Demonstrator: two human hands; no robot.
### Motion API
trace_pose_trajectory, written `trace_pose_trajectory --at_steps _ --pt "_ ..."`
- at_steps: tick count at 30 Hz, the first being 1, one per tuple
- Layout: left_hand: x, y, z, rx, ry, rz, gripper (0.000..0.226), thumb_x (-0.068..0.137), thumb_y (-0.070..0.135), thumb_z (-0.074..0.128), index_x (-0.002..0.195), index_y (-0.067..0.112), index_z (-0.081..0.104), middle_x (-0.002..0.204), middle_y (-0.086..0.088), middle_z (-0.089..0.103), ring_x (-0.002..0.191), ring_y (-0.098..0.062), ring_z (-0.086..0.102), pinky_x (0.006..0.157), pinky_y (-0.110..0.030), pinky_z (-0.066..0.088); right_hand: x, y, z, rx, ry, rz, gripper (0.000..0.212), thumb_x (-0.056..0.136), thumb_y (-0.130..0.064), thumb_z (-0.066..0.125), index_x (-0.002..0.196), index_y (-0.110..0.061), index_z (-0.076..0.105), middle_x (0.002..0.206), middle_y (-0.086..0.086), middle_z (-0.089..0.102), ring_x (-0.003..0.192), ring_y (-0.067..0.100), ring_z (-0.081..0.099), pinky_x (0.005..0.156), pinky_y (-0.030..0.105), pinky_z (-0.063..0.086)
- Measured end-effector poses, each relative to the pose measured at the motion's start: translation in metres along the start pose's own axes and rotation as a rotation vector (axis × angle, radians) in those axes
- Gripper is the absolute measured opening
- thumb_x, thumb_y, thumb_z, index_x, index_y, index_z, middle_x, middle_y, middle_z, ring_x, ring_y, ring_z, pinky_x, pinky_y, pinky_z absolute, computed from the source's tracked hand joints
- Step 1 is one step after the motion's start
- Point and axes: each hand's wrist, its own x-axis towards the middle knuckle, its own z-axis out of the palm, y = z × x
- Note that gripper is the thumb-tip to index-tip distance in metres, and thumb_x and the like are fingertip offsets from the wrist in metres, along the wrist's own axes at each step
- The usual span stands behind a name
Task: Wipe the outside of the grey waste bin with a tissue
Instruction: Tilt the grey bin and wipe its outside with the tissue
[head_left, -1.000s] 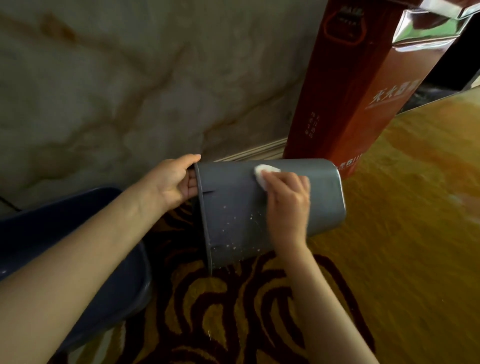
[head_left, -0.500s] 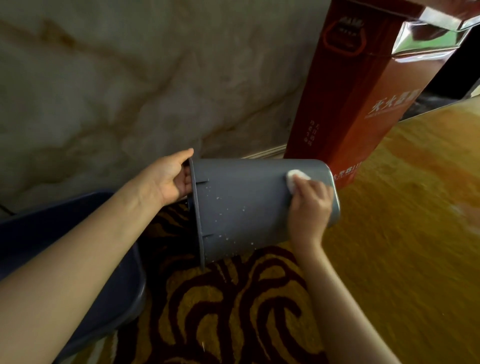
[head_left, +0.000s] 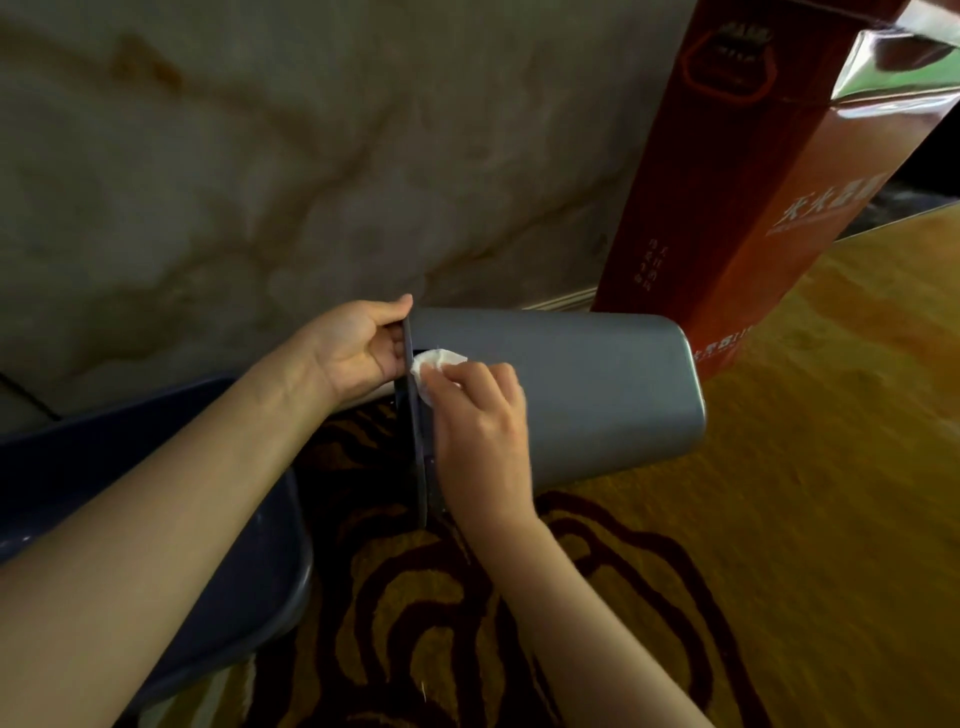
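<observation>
Bin (head_left: 582, 395), grey, is held on its side above the patterned carpet (head_left: 467, 623), its rim toward the person and its closed base pointing at the tall red box (head_left: 727, 208) by the marble wall (head_left: 260, 156); base and box look just beside each other, though contact cannot be told. The left hand (head_left: 358, 348) clamps the rim at its upper edge, thumb over the outer lip. The right hand (head_left: 483, 421) is closed on a wad of white tissue (head_left: 434, 366), pressing it to the outer wall right at the rim. A dark blue tub (head_left: 249, 597) crowds the carpet's left side under the left forearm. Bare yellow floor (head_left: 805, 467) opens out to the right of the bin.
</observation>
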Motion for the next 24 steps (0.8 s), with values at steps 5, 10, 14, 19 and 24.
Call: trace_pose_trajectory --at_steps 5,10,14,19,24 --pt "0.002 0.002 -0.002 0.005 -0.003 -0.01 0.025 0.098 0.012 0.04 0.077 0.008 0.054 0.047 -0.001 0.068 0.044 -0.01 0.067 0.042 -0.022 0.054 -0.01 0.064 -0.029 -0.14 0.157 0.219 0.023 0.077 0.006 0.068 0.096 -0.007 0.072 0.088 0.01 0.069 0.081 0.031 0.056 0.07 0.04 0.05" --pt "0.005 0.004 -0.005 0.004 -0.035 -0.036 0.024 0.097 0.012 0.04 0.08 0.007 0.056 0.053 -0.003 0.071 0.05 -0.012 0.07 0.045 -0.024 0.055 -0.017 0.129 -0.058 -0.236 0.249 0.504 0.018 0.085 0.0 0.063 0.1 -0.003 0.071 0.096 0.017 0.07 0.088 0.038 0.054 0.074 0.041 0.045" --pt "0.007 0.006 -0.007 0.005 -0.039 -0.024 0.022 0.097 0.013 0.041 0.082 0.008 0.057 0.056 -0.003 0.072 0.053 -0.012 0.071 0.046 -0.024 0.056 -0.012 0.132 -0.057 -0.204 0.253 0.631 0.02 0.09 -0.005 0.058 0.106 -0.004 0.069 0.102 0.014 0.068 0.098 0.032 0.051 0.077 0.028 0.036" --pt "0.01 0.008 -0.008 -0.011 -0.01 -0.016 0.021 0.097 0.012 0.042 0.083 0.009 0.058 0.056 -0.002 0.072 0.053 -0.011 0.071 0.047 -0.025 0.057 -0.016 0.071 -0.038 -0.117 0.178 0.448 0.02 0.082 0.004 0.066 0.099 -0.004 0.071 0.091 0.012 0.07 0.088 0.03 0.056 0.074 0.031 0.042" --pt "0.013 0.011 -0.004 -0.008 0.022 -0.016 0.022 0.097 0.012 0.041 0.081 0.008 0.056 0.052 -0.002 0.07 0.049 -0.011 0.069 0.047 -0.026 0.058 -0.024 0.008 -0.018 0.076 -0.009 0.182 0.026 0.077 0.008 0.068 0.098 -0.007 0.072 0.091 0.006 0.068 0.083 0.023 0.054 0.068 0.027 0.046"
